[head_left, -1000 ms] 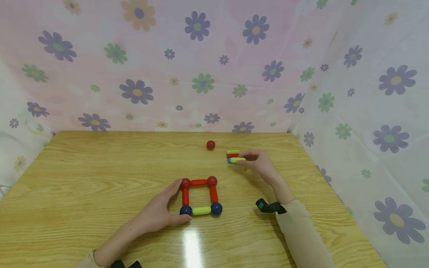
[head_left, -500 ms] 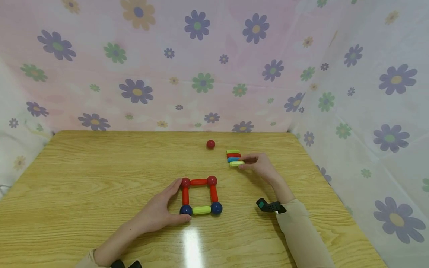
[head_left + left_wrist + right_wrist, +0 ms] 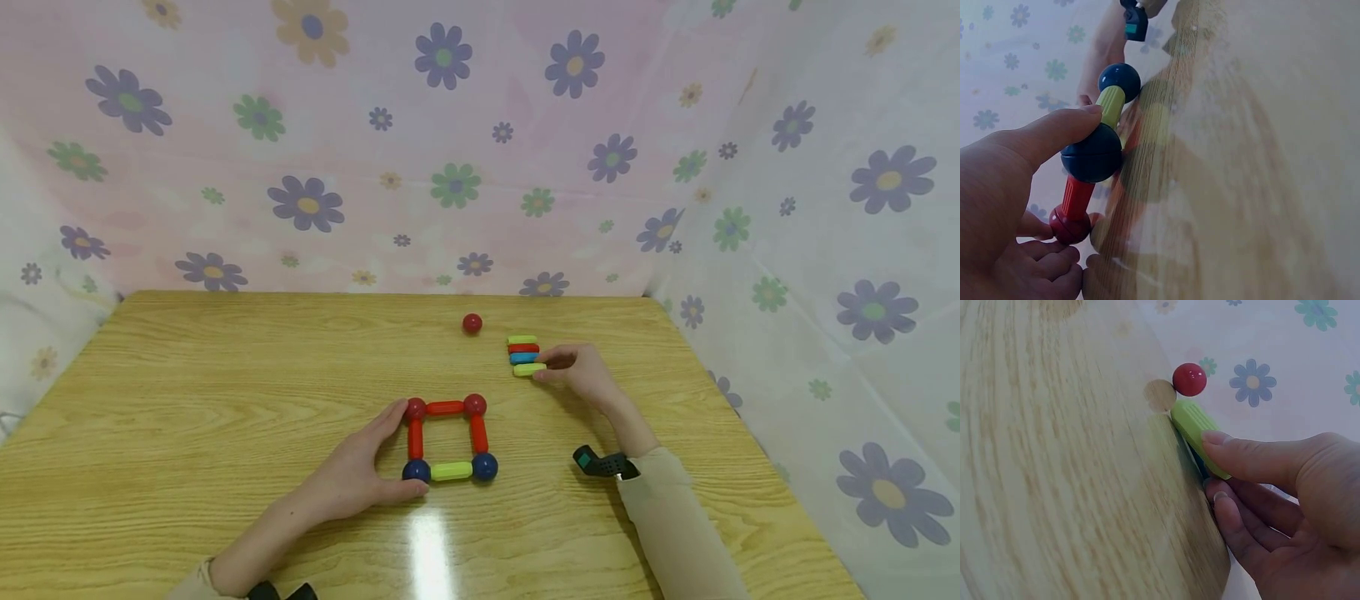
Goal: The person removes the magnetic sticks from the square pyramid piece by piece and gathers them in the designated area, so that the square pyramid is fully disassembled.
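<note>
A square frame of magnetic rods and balls (image 3: 446, 408) lies on the table, with red balls at its far corners and dark blue balls at its near ones. My left hand (image 3: 352, 471) holds its left side, thumb at the near blue ball (image 3: 1092, 153) and fingers at the far red ball (image 3: 1070, 225). Farther right, my right hand (image 3: 581, 375) pinches a yellow-green rod (image 3: 1194, 428) lying at the near end of a row. Just behind are a blue rod (image 3: 522, 358), a red rod (image 3: 523, 348) and another yellow-green rod (image 3: 522, 340).
A loose red ball (image 3: 472, 323) sits near the back of the wooden table (image 3: 262, 358), left of the rod row. Flowered cloth (image 3: 450, 233) hangs behind the table and along its right side.
My right hand has brought the yellow-green rod toward me, from over the blue rod to its near side, uncovering the blue rod. The left hand and square frame have stayed still.
</note>
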